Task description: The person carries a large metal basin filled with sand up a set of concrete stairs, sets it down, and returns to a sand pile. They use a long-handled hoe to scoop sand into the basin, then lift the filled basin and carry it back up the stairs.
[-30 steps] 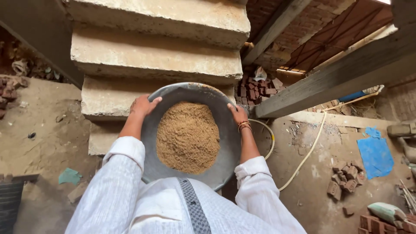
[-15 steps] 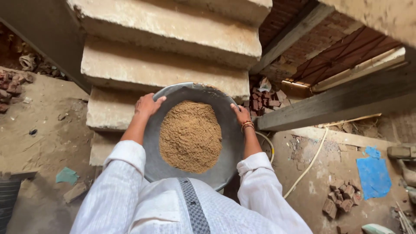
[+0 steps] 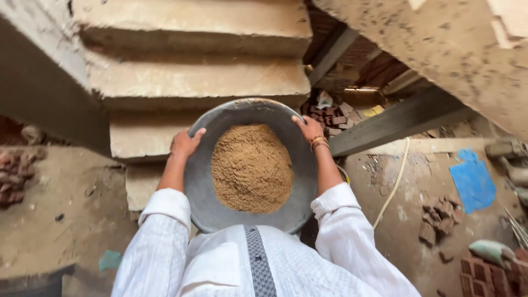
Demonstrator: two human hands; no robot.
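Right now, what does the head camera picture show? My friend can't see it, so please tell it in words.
A person in white sleeves holds a round grey metal pan heaped with brown sand, left hand and right hand gripping opposite rims. Bare concrete stairs rise ahead; loose bricks and a blue sheet lie on the dusty ground to the right.

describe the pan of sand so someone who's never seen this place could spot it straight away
Start at the bare concrete stairs filling the upper middle of the head view. Right below them is a round grey metal pan, gripped at its rim by the left hand and right hand. It alone holds a heap of brown sand; the bricks lie on the ground.
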